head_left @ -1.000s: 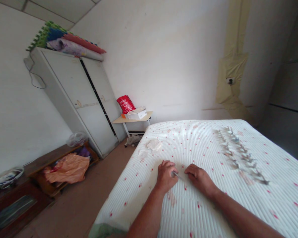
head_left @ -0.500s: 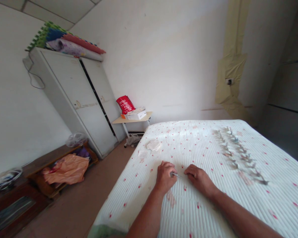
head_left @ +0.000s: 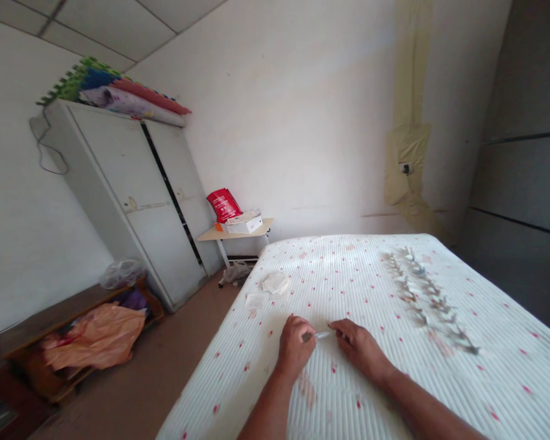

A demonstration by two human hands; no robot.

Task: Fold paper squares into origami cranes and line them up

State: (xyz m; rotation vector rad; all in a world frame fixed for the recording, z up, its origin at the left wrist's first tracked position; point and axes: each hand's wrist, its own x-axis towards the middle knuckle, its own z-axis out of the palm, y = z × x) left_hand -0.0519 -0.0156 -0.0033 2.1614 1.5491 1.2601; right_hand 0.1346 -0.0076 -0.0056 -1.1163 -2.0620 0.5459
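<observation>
Between my two hands is a small, pale, folded-looking piece [head_left: 322,335], too small to make out fully. My left hand [head_left: 297,345] is closed on its left end, with a dark tip showing at the fingers. The fingers of my right hand [head_left: 355,343] are pinched at its right end. Both hands are low over the white quilted bedding [head_left: 321,403] with red spots. Several pale paper sheets [head_left: 275,282] lie beyond my left hand. To the right, small folded figures [head_left: 435,299] stand in two rough rows.
A grey cabinet [head_left: 114,189] with rolled mats [head_left: 132,104] on top stands at the left. A small table [head_left: 206,234] holds a red bag [head_left: 223,205] and a white box [head_left: 245,226]. An orange cloth or bag [head_left: 96,336] lies on a low wooden unit [head_left: 22,354].
My right hand has come nearer my left and now meets the pale piece. The whole view has shifted, with the bed and cabinet lower and further left.
</observation>
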